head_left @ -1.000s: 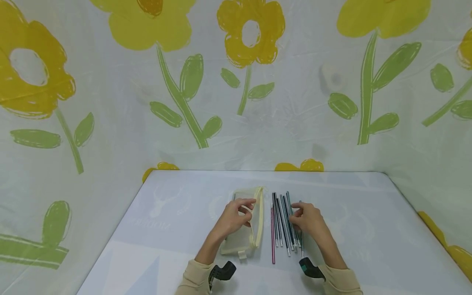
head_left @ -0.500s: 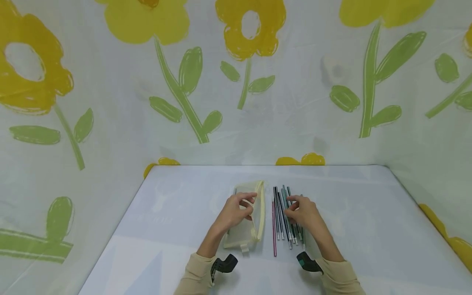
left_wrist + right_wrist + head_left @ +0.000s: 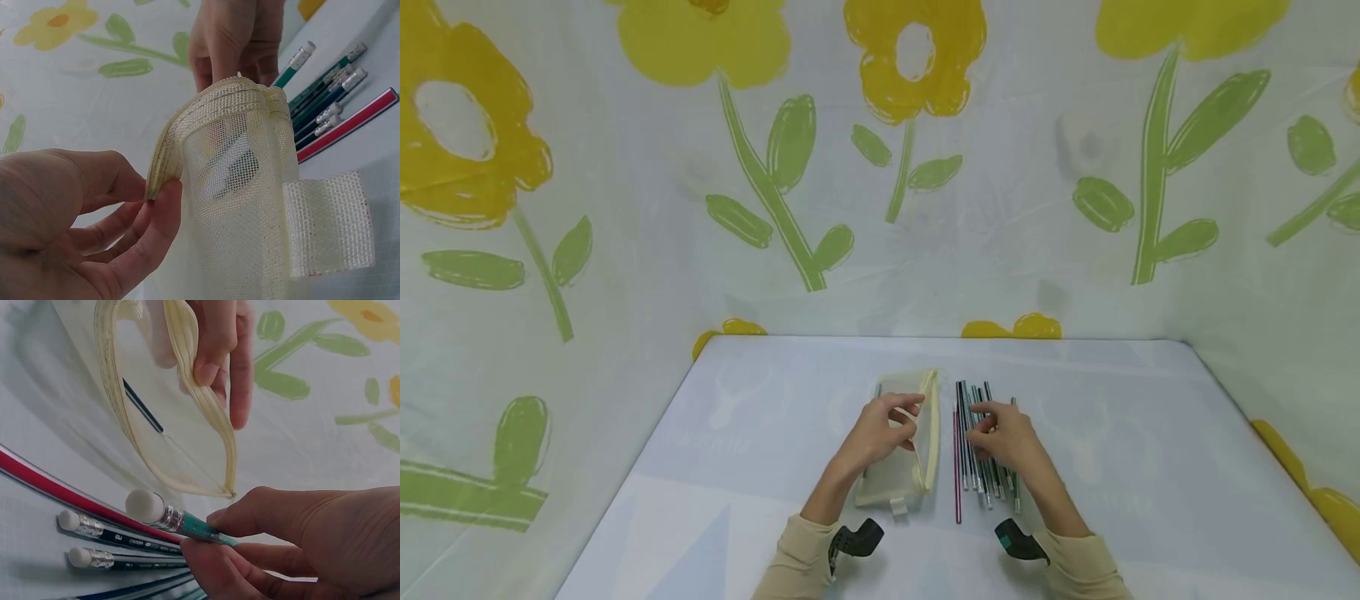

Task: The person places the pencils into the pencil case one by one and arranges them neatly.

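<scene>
My left hand pinches the zippered edge of a cream mesh pencil case, holding its mouth apart. Through that opening a dark pencil shows inside the case. Close to the mouth, my right hand holds a green pencil between thumb and fingers, its white eraser end toward the right wrist camera. In the head view this hand overlaps a row of loose pencils, mostly dark and green with erasers, beside the case. A red pencil lies at the row's left side.
The case and pencils lie on a pale table. A white fabric tab sticks out from the case's near end. Behind the table hangs a white sheet printed with yellow flowers.
My right hand has moved left across the pencils toward the case and now shows a green pencil in its fingers. My left hand keeps its hold on the case edge.
</scene>
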Demonstrator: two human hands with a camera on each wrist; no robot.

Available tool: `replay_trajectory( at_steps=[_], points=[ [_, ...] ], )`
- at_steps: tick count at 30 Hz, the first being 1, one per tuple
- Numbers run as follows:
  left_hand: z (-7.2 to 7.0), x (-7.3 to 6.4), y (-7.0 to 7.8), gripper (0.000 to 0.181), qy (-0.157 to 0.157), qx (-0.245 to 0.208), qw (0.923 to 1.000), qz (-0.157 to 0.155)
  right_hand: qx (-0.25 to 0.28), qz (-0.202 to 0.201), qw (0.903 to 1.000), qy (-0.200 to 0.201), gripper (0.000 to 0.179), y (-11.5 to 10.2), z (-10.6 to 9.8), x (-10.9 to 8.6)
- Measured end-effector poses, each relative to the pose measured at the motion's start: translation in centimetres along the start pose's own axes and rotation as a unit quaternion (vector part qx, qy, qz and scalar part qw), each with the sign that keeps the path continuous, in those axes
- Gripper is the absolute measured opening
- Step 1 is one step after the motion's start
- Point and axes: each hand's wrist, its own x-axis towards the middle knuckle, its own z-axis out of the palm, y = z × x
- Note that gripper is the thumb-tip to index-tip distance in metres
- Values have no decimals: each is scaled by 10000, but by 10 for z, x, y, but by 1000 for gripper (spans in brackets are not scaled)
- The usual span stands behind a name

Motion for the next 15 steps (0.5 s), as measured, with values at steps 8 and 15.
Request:
replay_trajectory(
  at_steps=[8, 15],
  points=[
    [2, 2, -8, 47, 31, 30, 10000, -25, 144, -80, 9999, 0, 47, -7, 9, 2],
    [4, 13, -36, 47, 68, 166, 9998, -45, 443, -269, 9986, -127, 46, -15, 18, 4]
  ],
)
